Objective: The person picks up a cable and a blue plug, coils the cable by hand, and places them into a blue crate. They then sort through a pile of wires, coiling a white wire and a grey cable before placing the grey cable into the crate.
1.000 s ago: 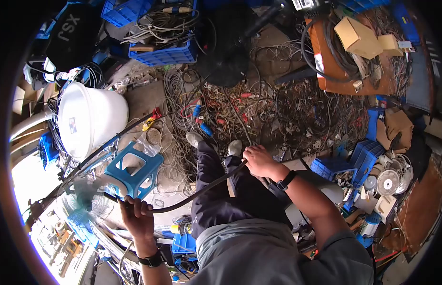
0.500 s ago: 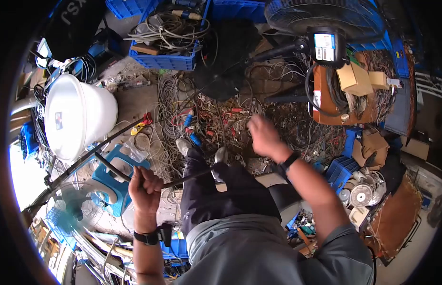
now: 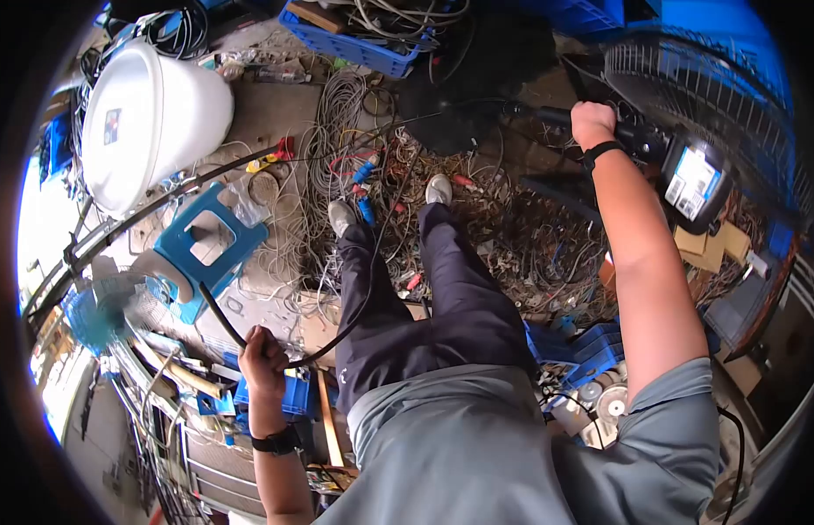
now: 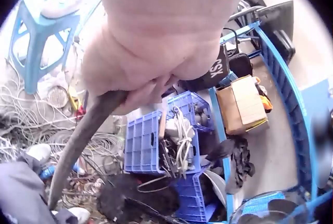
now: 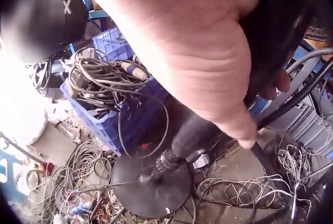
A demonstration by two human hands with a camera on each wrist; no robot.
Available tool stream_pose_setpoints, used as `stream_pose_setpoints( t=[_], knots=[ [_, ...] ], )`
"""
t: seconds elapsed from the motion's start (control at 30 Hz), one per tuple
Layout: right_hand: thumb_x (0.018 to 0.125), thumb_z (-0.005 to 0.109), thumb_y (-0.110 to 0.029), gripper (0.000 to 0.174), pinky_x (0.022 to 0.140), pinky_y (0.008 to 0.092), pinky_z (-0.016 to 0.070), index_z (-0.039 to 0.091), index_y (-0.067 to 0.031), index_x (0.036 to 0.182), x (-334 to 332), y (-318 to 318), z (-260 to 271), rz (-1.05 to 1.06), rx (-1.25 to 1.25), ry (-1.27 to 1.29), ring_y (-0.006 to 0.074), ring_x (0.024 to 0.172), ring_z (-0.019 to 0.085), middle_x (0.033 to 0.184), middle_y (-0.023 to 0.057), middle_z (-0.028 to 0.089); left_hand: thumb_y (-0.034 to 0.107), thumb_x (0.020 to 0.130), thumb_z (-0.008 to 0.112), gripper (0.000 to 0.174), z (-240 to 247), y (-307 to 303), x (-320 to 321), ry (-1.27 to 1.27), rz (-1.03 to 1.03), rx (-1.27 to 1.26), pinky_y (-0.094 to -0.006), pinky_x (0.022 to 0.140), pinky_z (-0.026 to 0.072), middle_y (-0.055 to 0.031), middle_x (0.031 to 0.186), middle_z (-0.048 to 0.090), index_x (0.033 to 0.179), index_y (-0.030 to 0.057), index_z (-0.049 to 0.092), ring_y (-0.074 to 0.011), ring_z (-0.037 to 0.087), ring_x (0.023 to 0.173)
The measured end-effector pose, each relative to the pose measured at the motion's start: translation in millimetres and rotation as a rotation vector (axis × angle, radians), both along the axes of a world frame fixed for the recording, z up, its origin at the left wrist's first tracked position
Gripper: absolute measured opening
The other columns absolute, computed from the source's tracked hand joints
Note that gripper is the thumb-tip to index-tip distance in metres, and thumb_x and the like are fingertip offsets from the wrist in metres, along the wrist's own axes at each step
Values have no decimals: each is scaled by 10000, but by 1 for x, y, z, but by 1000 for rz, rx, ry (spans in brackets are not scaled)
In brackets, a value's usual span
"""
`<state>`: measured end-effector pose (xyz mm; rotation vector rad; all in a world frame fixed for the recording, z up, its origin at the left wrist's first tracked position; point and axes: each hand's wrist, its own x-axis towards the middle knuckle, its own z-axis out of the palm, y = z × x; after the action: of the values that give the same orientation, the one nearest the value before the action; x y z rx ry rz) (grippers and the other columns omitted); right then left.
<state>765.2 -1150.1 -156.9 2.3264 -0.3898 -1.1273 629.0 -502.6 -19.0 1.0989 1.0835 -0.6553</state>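
Observation:
My left hand [image 3: 263, 360] grips a thick dark cable [image 3: 219, 317], with one stiff end sticking out past the fist. The rest sags across my thighs. The left wrist view shows that cable [image 4: 86, 135] running down out of the curled fingers. Far out to the right, my right hand [image 3: 592, 124] holds the black pole of a standing fan [image 3: 694, 184], just below its motor housing. Seen from the right wrist, thumb and fingertips wrap round the dark fan pole [image 5: 195, 135], which rises from a round black base [image 5: 151, 187].
Loose wires and scrap [image 3: 503, 245] cover the floor around my shoes. A blue stool [image 3: 184, 254], a small fan [image 3: 105, 315] and a white tub [image 3: 188, 96] stand at left. A blue crate [image 3: 354, 39] of cables sits ahead, with other blue crates [image 3: 591, 350] at right.
My right hand has let go of the cable and reached forward and right to the standing fan's pole. The left hand keeps the cable, and the view has shifted.

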Motion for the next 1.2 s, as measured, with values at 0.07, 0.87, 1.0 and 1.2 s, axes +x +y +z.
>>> stream_pose_setpoints(
  t=[0.07,0.87,1.0,1.2],
  knots=[
    [859,548,-132,216,784,387,546,713,-101,995,4,-1,8,29,24,8,264,992,666,1068,97,688,202,940,490,223,7,5,-5,68,-146,163,-203,362,200,59,536,332,729,131,472,-42,277,400],
    [873,561,-145,275,819,482,521,689,-98,1112,82,24,-14,86,-51,34,292,1038,649,1146,81,671,178,885,558,175,280,265,-275,787,-168,1026,-306,575,490,-41,797,630,1016,86,628,-170,611,739],
    [859,574,-130,265,798,460,522,701,-120,1092,81,19,-4,142,-23,61,276,1027,654,1122,66,682,221,898,540,175,276,313,-286,735,-418,1139,-288,586,480,-35,788,623,961,88,636,-169,587,724],
    [855,570,-135,253,751,421,529,708,-125,1066,77,29,-12,93,-14,-9,266,1020,656,1114,71,682,214,841,547,216,275,374,-339,652,-916,1113,-367,647,480,-133,792,629,863,29,656,-282,598,760]
  ],
)
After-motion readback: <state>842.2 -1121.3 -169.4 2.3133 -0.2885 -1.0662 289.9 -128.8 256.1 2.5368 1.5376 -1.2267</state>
